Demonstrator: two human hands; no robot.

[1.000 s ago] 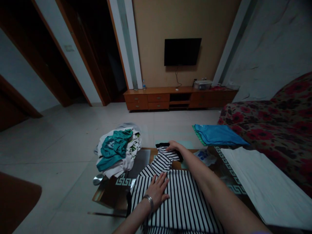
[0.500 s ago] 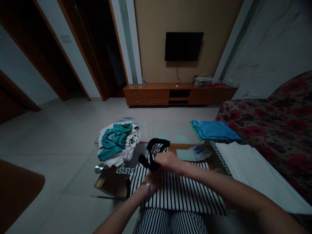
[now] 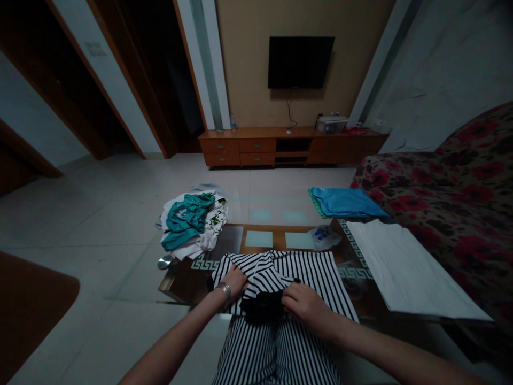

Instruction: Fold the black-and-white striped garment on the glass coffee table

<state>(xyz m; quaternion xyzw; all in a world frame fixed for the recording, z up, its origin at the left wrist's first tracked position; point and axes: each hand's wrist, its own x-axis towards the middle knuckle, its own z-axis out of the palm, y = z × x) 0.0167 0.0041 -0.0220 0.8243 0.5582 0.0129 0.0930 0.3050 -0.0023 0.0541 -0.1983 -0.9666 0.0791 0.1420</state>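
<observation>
My left hand [image 3: 234,282] and right hand [image 3: 301,303] both pinch the striped shirt [image 3: 288,272] at the bench's [image 3: 188,280] near edge. Its length runs away from me; the dark cuff lies nearer the right hand

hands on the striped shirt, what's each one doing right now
Left hand: closed on the striped shirt near its left edge.
Right hand: closed on the shirt's dark folded part.
</observation>
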